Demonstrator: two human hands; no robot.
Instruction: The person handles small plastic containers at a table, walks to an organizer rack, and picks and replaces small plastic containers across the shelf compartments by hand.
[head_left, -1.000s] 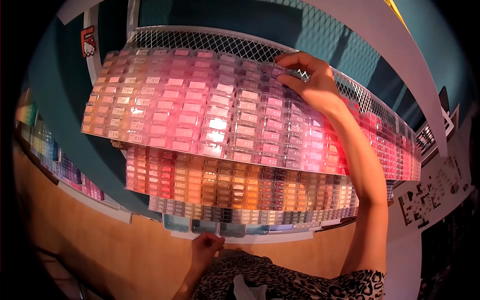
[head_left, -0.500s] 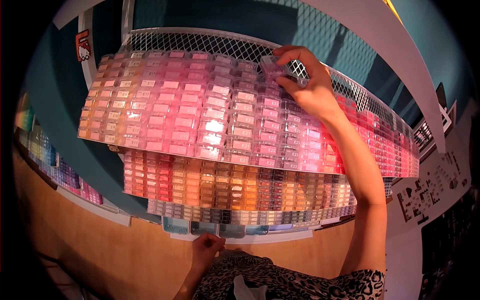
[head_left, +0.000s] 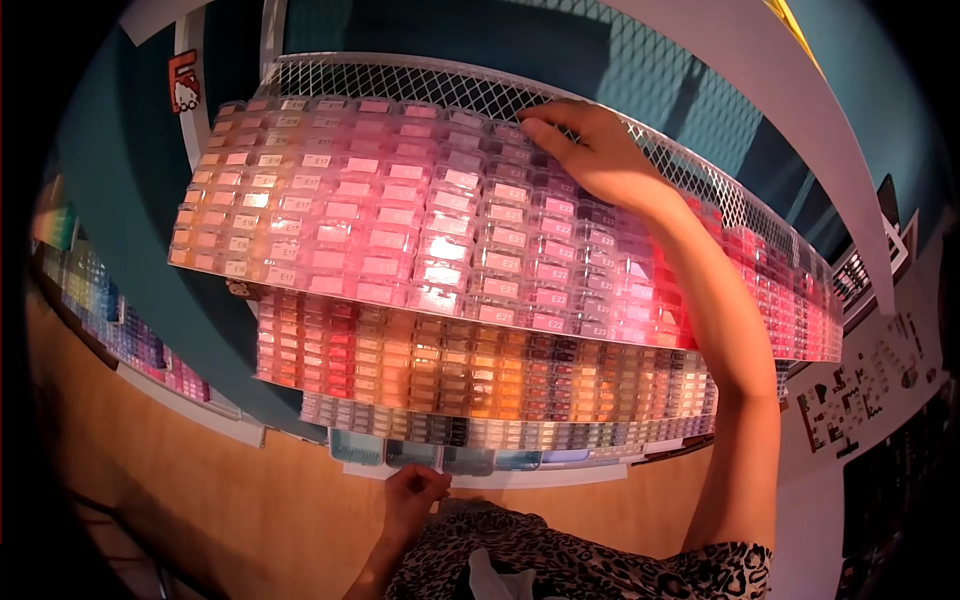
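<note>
My right hand [head_left: 597, 160] reaches over the back of a tiered rack, at the top of the columns of small clear lidded boxes. Thumb and fingers are bent together beside the rear boxes; whatever they grip is hidden. Below it run pink boxes labelled E22 [head_left: 553, 228], and to their left, boxes labelled E21 [head_left: 508, 238]. Low in front of my body, my left hand [head_left: 410, 497] is closed with its fingertips pressed together. I cannot make out anything in it. It is nearest to the teal bins [head_left: 410, 453] under the rack.
White wire mesh [head_left: 440, 82] backs the top tier. Lower tiers hold orange and brown boxes [head_left: 480, 375] and greyish ones [head_left: 380, 420]. Another rack of blue and purple boxes [head_left: 120, 325] stands at left. A white curved panel [head_left: 800, 110] arches at upper right.
The clear box that was tilted in my right hand no longer shows between its fingers. That hand has moved slightly left and lower, its fingers now behind the top row. My left hand stays put.
</note>
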